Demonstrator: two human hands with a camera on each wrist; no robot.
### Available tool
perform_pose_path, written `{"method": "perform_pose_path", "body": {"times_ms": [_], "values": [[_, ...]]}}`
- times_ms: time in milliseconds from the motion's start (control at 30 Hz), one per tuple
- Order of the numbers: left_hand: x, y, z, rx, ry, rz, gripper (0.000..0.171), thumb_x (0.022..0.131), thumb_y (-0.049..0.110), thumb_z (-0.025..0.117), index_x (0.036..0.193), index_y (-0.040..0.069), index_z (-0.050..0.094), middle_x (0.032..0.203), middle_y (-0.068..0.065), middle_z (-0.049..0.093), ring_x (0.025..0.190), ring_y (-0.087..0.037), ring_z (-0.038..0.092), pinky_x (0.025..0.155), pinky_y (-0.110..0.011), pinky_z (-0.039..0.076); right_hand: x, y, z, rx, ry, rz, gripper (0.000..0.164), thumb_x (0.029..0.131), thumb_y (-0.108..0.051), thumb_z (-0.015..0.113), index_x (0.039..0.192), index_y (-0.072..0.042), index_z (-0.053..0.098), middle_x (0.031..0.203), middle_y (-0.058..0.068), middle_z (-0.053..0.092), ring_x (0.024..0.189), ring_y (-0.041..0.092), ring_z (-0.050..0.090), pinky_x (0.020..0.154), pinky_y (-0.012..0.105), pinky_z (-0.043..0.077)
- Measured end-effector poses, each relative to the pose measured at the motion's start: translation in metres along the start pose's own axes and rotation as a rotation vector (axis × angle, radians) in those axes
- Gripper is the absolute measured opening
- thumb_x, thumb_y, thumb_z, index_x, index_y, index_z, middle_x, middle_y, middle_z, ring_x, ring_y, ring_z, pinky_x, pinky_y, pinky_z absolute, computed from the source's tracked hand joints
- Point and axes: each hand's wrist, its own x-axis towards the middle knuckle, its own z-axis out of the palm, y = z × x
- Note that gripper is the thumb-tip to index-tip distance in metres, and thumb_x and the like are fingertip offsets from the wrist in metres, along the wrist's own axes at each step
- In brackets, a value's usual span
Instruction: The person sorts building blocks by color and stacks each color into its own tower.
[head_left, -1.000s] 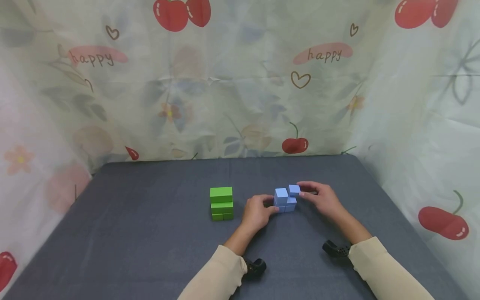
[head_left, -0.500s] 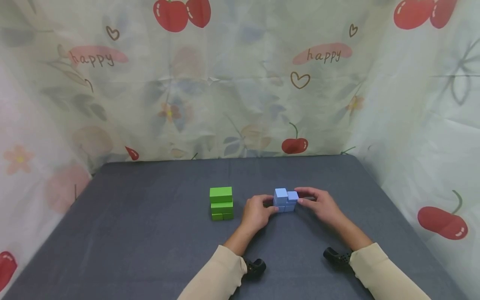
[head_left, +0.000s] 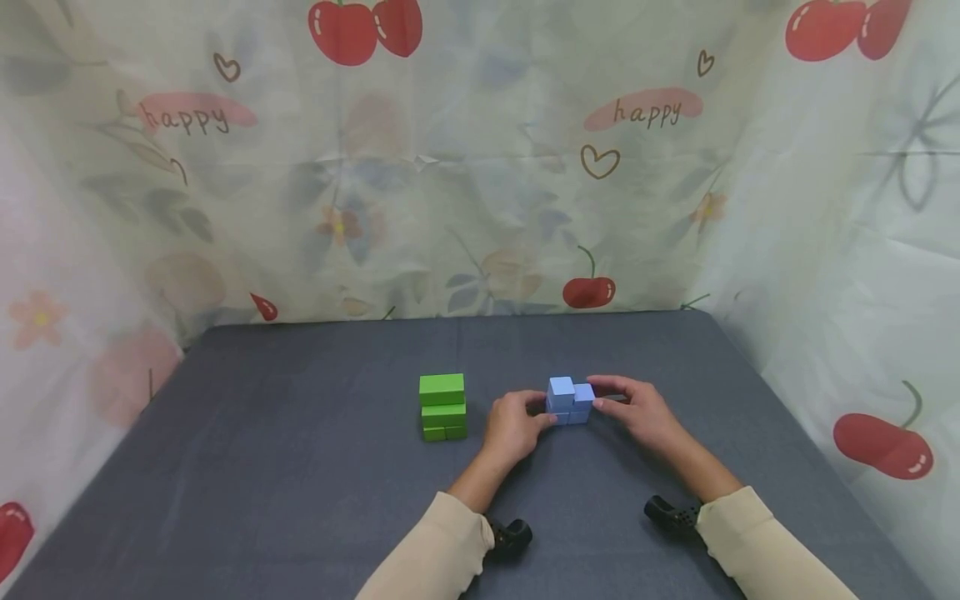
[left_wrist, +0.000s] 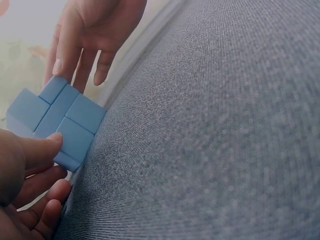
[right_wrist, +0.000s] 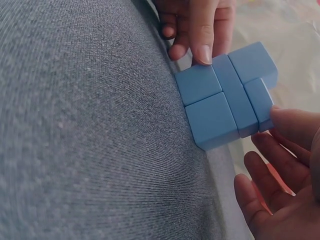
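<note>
Blue wooden blocks (head_left: 570, 413) form a small stack between my two hands. In the right wrist view, two cubes (right_wrist: 212, 121) make the bottom row, with a long flat block (right_wrist: 237, 95) lying across them. On top sit a larger cube (right_wrist: 254, 61) and, beside it, a lower small block (right_wrist: 259, 102). My left hand (head_left: 512, 429) holds the stack's left side low down, thumb on the near face and fingers behind. At the right, my right hand (head_left: 647, 408) pinches the small top block, its thumb at the near edge and its other fingers spread.
Left of my left hand stands a green block stack (head_left: 442, 412), with longer blocks above smaller ones. Dark grey cloth (head_left: 300, 467) covers the table. A printed curtain (head_left: 465, 192) closes off the back and sides. Black wrist devices (head_left: 510, 537) show at both cuffs.
My right hand has lowered the small blue block onto the stack and slid it slightly left against the larger top cube. The left hand has stayed in place.
</note>
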Motion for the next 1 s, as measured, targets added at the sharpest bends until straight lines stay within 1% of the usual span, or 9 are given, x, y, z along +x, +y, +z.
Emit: {"method": "perform_pose_path", "body": {"times_ms": [267, 500, 567, 800, 900, 1000], "values": [[-0.0001, -0.0006, -0.0006, 0.003, 0.008, 0.009, 0.035, 0.085, 0.019, 0.077, 0.118, 0.01, 0.071, 0.115, -0.002, 0.069, 0.112, -0.022, 0.061, 0.095, -0.041, 0.046, 0.0009, 0.0003, 0.0015, 0.002, 0.008, -0.012, 0.038, 0.095, -0.011, 0.064, 0.131, 0.002, 0.058, 0.129, 0.019, 0.059, 0.121, 0.037, 0.052, 0.097, 0.055, 0.042], [0.0008, -0.0026, 0.0002, -0.003, 0.023, 0.047, 0.037, 0.083, 0.018, 0.079, 0.119, 0.012, 0.07, 0.104, -0.001, 0.071, 0.099, -0.019, 0.064, 0.088, -0.039, 0.049, 0.001, -0.0018, 0.0026, -0.009, 0.005, 0.004, 0.038, 0.095, -0.016, 0.065, 0.13, -0.003, 0.06, 0.129, 0.015, 0.06, 0.121, 0.034, 0.052, 0.097, 0.053, 0.043], [0.0007, -0.0031, 0.0001, -0.008, 0.025, 0.053, 0.037, 0.083, 0.017, 0.079, 0.118, 0.012, 0.07, 0.103, -0.001, 0.072, 0.098, -0.018, 0.064, 0.087, -0.039, 0.049, 0.001, -0.0026, 0.0029, -0.007, 0.005, 0.002, 0.038, 0.095, -0.017, 0.065, 0.13, -0.003, 0.061, 0.129, 0.015, 0.061, 0.12, 0.034, 0.053, 0.097, 0.053, 0.043], [0.0001, -0.0028, -0.0012, -0.014, 0.017, 0.037, 0.037, 0.083, 0.017, 0.079, 0.119, 0.013, 0.069, 0.104, -0.001, 0.071, 0.1, -0.018, 0.064, 0.088, -0.039, 0.048, 0.0014, -0.0029, 0.004, 0.008, -0.004, 0.011, 0.039, 0.094, -0.017, 0.066, 0.131, -0.004, 0.06, 0.129, 0.014, 0.06, 0.12, 0.033, 0.052, 0.098, 0.054, 0.042], [-0.0009, -0.0026, -0.0015, -0.011, 0.021, 0.04, 0.038, 0.083, 0.018, 0.079, 0.12, 0.013, 0.069, 0.104, -0.001, 0.071, 0.098, -0.018, 0.064, 0.087, -0.039, 0.048, 0.0011, -0.0016, 0.0039, 0.002, -0.007, -0.008, 0.042, 0.094, -0.016, 0.067, 0.133, -0.003, 0.057, 0.13, 0.015, 0.06, 0.119, 0.033, 0.053, 0.097, 0.054, 0.042], [-0.0047, -0.0035, -0.0022, -0.008, 0.012, 0.041, 0.041, 0.083, 0.019, 0.079, 0.122, 0.013, 0.067, 0.108, -0.002, 0.07, 0.092, -0.016, 0.063, 0.083, -0.037, 0.049, -0.0018, 0.001, 0.0038, -0.007, -0.006, -0.033, 0.046, 0.093, -0.016, 0.068, 0.135, -0.003, 0.054, 0.13, 0.015, 0.059, 0.117, 0.033, 0.055, 0.096, 0.054, 0.043]]}}
